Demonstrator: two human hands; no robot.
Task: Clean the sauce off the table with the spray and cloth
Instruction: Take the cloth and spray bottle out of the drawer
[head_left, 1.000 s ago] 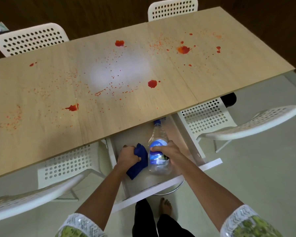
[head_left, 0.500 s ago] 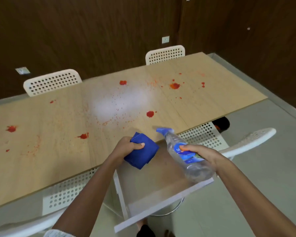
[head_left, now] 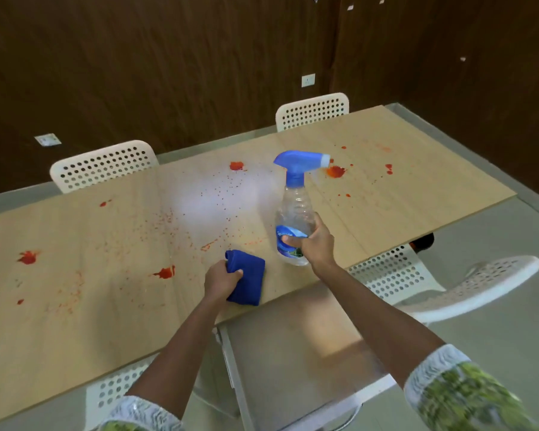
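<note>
A light wooden table [head_left: 106,306] is spattered with red sauce: blobs at the left [head_left: 28,257], front middle [head_left: 165,272], far middle [head_left: 236,165] and far right [head_left: 336,171], with fine specks between. My left hand [head_left: 220,279] grips a folded blue cloth [head_left: 248,276] over the table's near edge. My right hand [head_left: 313,242] holds a clear spray bottle [head_left: 294,213] upright by its lower body; its blue nozzle points to the right. A pale glare patch lies on the table's middle.
White perforated chairs stand at the far side [head_left: 103,164] [head_left: 313,110] and at the near right [head_left: 467,287]. A pulled-out drawer-like shelf [head_left: 296,353] juts from under the table toward me. Dark wooden walls stand behind.
Both hands rose from the shelf below the table to above its near edge. The bottle went from tilted to upright, and the cloth now hangs over the tabletop.
</note>
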